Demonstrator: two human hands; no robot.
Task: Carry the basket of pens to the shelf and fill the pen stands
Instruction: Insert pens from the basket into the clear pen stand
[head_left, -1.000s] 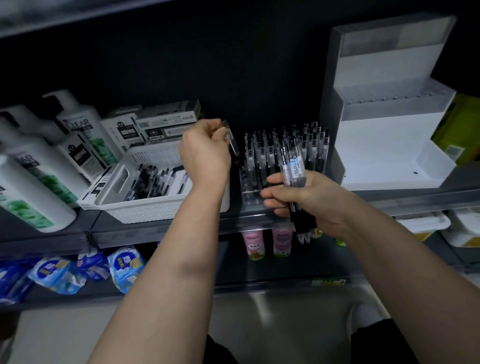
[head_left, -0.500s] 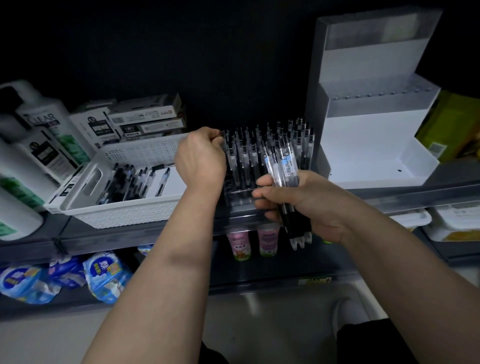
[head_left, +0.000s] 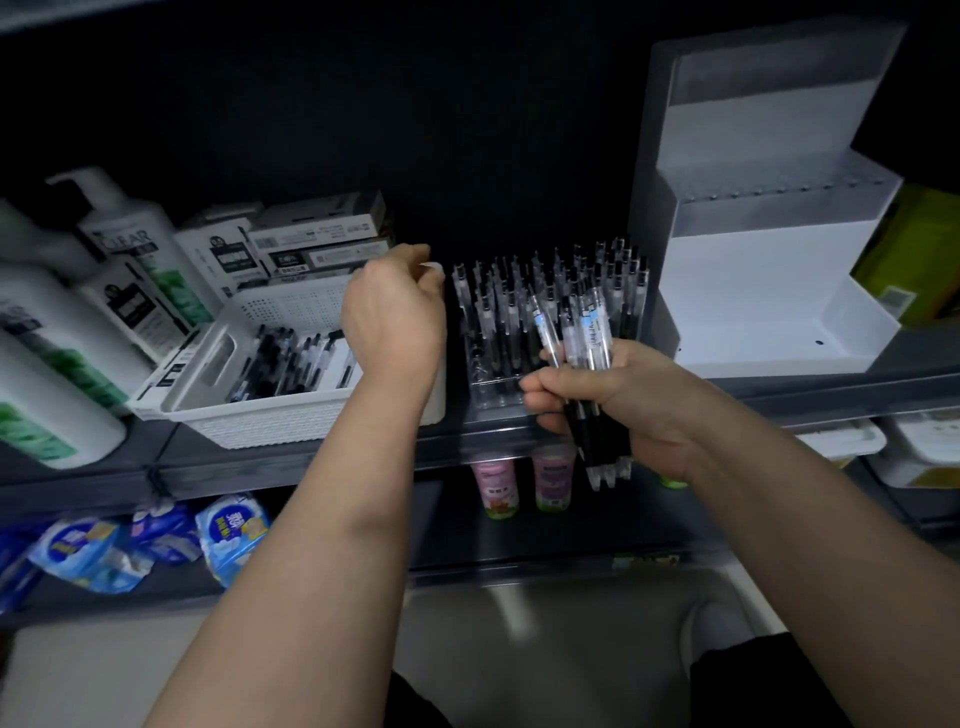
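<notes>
White basket (head_left: 270, 421) beside pen-filled clear stand (head_left: 488, 396)

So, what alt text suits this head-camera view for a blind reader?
A person's right hand grips a bunch of pens before a clear pen stand, nearly full, on a dark shelf. The left hand is raised between it and a white basket of pens.

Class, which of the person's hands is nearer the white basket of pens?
Left. The left hand is over the right end of the white basket; the right hand grips pens before the pen stand.
</notes>
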